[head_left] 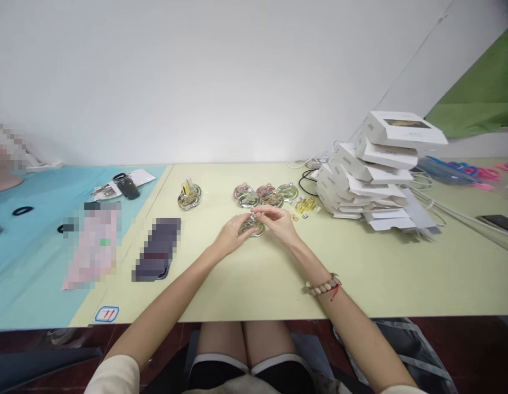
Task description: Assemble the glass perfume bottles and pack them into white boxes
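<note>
My left hand and my right hand meet over the pale yellow table, both closed around a small round glass perfume bottle. The left hand cups its body from the left. The right hand's fingertips pinch at its top. Just behind the hands lies a cluster of several similar round bottles with pink and green fronts. To their right lie small gold caps. One more bottle with a gold cap stands apart at the left.
A leaning stack of white boxes stands at the right, with cables behind it. A dark phone lies far right. On the blue mat at the left are blurred items, black rings and a dark case.
</note>
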`<state>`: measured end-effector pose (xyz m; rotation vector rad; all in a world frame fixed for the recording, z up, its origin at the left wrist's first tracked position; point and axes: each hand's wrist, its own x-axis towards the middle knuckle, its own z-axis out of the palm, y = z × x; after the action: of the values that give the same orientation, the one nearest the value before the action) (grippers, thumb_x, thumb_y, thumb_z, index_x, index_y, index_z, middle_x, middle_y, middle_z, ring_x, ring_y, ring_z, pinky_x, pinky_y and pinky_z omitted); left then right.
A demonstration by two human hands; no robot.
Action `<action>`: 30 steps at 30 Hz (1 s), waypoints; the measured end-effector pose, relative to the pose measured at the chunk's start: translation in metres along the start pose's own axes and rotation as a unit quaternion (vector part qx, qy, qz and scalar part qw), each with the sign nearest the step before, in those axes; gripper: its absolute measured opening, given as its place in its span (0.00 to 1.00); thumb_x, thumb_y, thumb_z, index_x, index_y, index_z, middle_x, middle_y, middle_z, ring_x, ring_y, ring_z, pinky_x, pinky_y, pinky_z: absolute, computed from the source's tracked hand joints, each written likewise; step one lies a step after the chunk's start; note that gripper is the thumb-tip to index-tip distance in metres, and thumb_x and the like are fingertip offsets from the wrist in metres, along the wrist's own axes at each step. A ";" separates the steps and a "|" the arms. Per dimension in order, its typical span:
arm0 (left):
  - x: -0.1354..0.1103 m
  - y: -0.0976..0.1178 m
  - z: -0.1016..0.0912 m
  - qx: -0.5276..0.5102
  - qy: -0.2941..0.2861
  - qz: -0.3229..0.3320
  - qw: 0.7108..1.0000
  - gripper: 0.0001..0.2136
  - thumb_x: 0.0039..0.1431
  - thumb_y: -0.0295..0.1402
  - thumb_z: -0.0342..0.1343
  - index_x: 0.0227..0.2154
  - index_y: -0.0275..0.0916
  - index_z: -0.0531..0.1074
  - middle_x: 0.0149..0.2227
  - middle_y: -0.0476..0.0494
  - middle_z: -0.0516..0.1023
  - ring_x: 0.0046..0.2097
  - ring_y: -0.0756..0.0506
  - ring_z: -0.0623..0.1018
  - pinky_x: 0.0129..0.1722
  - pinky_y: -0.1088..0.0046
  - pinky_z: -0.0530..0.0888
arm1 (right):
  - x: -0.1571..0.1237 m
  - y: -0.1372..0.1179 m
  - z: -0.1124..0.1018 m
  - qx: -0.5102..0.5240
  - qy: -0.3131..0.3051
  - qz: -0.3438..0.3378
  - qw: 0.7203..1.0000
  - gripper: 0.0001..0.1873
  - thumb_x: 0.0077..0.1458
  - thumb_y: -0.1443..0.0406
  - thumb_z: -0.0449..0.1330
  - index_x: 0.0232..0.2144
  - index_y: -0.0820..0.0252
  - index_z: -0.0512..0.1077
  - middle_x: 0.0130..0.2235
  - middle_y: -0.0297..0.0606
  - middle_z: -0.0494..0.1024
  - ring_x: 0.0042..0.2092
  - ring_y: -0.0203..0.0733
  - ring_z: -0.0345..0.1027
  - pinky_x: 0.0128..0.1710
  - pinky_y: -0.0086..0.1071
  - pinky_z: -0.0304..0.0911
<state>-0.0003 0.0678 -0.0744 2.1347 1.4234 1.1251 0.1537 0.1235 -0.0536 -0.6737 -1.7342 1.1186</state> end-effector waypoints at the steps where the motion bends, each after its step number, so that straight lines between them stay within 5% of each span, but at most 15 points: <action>1: 0.000 0.000 0.000 -0.001 -0.001 0.000 1.000 0.17 0.57 0.41 0.49 0.48 0.40 0.63 0.46 0.43 0.71 0.46 0.45 0.71 0.46 0.68 0.67 | 0.000 0.000 -0.002 -0.013 -0.003 -0.004 1.000 0.11 0.45 0.58 0.62 0.31 0.56 0.76 0.37 0.38 0.77 0.40 0.41 0.69 0.38 0.34 0.64; 11: 0.000 0.003 0.000 0.002 0.000 0.003 1.000 0.16 0.58 0.41 0.48 0.47 0.40 0.63 0.45 0.42 0.71 0.46 0.45 0.70 0.47 0.68 0.67 | 0.001 -0.002 -0.001 -0.069 0.017 -0.022 0.997 0.10 0.42 0.60 0.64 0.29 0.58 0.75 0.34 0.38 0.76 0.38 0.40 0.67 0.33 0.32 0.61; 19: 0.001 0.000 0.000 0.000 -0.015 0.010 1.000 0.17 0.59 0.41 0.47 0.48 0.39 0.62 0.48 0.42 0.70 0.49 0.45 0.69 0.49 0.67 0.66 | 0.003 0.005 -0.004 0.023 0.025 -0.014 0.999 0.10 0.41 0.62 0.66 0.29 0.57 0.74 0.33 0.36 0.75 0.34 0.36 0.65 0.30 0.30 0.59; 30: 0.000 -0.002 0.002 -0.009 0.001 0.022 1.000 0.18 0.58 0.41 0.48 0.49 0.39 0.62 0.49 0.41 0.69 0.50 0.45 0.69 0.49 0.67 0.66 | 0.003 0.003 -0.004 -0.049 0.019 -0.042 0.998 0.08 0.41 0.61 0.66 0.27 0.57 0.75 0.32 0.38 0.75 0.35 0.39 0.67 0.31 0.32 0.59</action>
<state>0.0000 0.0693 -0.0767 2.1621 1.3698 1.1525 0.1563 0.1288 -0.0545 -0.6706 -1.7780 0.9623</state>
